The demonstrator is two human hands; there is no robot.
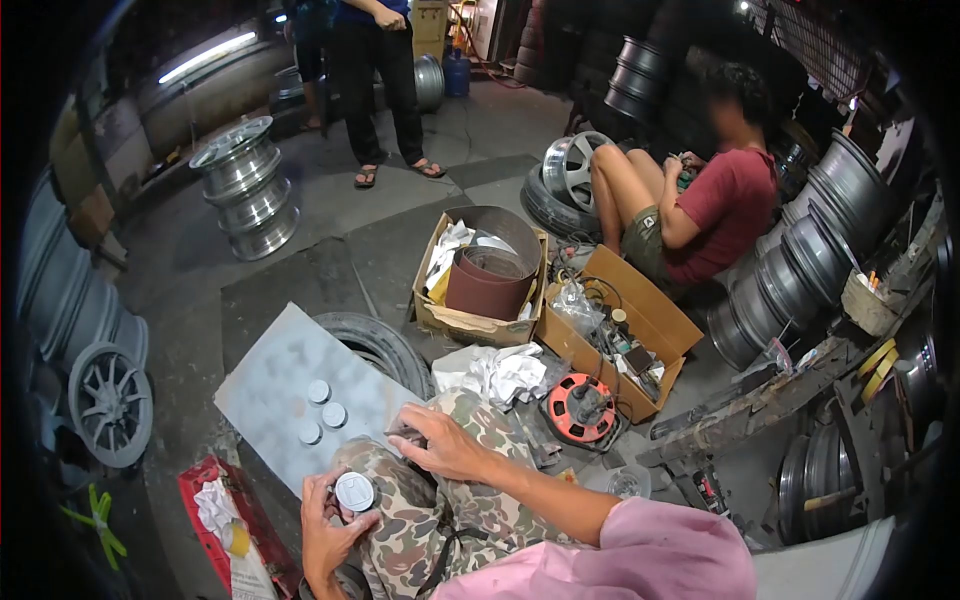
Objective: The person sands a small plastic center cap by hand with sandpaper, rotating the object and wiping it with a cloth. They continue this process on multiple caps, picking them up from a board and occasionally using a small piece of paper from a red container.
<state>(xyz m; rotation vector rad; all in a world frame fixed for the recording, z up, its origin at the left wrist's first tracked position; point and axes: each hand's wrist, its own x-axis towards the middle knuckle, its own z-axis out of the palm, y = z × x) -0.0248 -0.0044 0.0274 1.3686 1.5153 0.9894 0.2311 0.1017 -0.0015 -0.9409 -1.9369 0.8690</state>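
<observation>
Round grey cap (354, 491) pinched flat-face-up in curled left hand (328, 525) over camouflage-clad knee (400, 500), right hand (440, 445) just above-right of it, fingers closed on a small sanding scrap, three matching caps (322, 410) lying beyond on grey board (280, 385).

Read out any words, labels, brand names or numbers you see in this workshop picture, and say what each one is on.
No text reads clearly.
Round cap in the left hand: a dark centre mark, too small to read.
Three caps on the grey board: no marking shows.
Cardboard boxes: no print shows.
Red box: print unreadable.
Right hand rests on a camouflage-clad knee.
</observation>
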